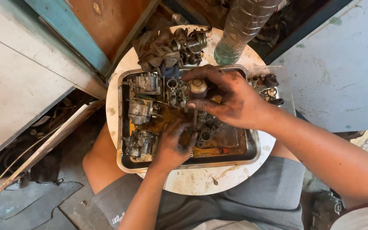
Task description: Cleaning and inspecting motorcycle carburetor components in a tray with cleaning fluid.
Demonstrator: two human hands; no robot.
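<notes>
While poised over metal tray (252, 149) on round bench (192, 181): right hand (231, 100), grip closed around carburetor part (197, 87) at fingertips; left hand (173, 142), grip curled on small part, hidden beneath fingers.

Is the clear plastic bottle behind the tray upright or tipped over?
Upright: the bottle stands on its base on the round table, just behind the metal tray.

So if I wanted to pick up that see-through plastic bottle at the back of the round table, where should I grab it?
Hold the clear plastic bottle around its ribbed middle, reaching in from the right side. It stands upright past the far rim of the metal tray, and the ridges probably help against slipping. A pile of greasy parts crowds its left, and the right hand works in front of it.
</notes>
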